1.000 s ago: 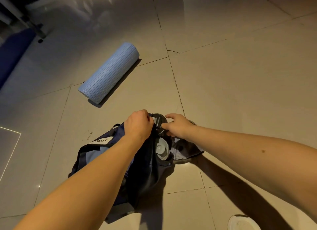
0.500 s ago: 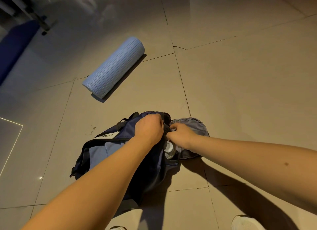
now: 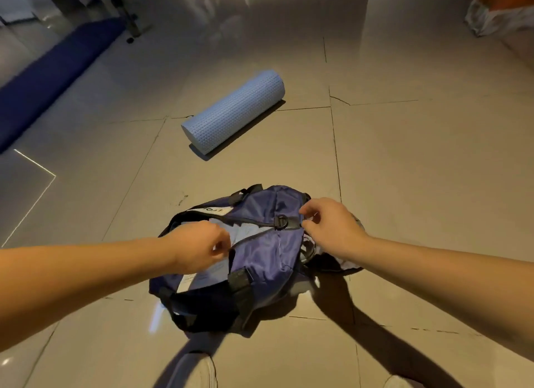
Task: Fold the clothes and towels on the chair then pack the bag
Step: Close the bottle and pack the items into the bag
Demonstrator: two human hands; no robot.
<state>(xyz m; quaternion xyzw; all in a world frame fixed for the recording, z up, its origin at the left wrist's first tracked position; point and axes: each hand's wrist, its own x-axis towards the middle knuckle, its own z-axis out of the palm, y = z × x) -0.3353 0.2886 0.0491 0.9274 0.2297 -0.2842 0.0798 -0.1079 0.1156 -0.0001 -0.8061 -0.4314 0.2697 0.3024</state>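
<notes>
A navy and light blue duffel bag (image 3: 260, 251) with black straps lies on the tiled floor in front of me. My left hand (image 3: 199, 246) is at the bag's left part, thumb and fingers pinching something small at the seam of the top, likely a zip pull. My right hand (image 3: 329, 228) is at the bag's right end, fingers curled on the fabric beside a black D-ring (image 3: 281, 222). A grey flap shows under my right wrist. The bag's inside is hidden. No clothes, towels or chair are in view.
A light blue rolled mat (image 3: 234, 113) lies on the floor beyond the bag. A dark blue mat (image 3: 55, 78) stretches along the far left, near a metal stand foot (image 3: 131, 29). My shoes (image 3: 202, 370) are at the bottom edge. A crumpled wrapped bundle (image 3: 497, 17) sits at the far right.
The bag's end stood open with a bottle inside; now the top is drawn shut and the bottle is hidden. My left hand moved left along the bag; the right stayed at the end.
</notes>
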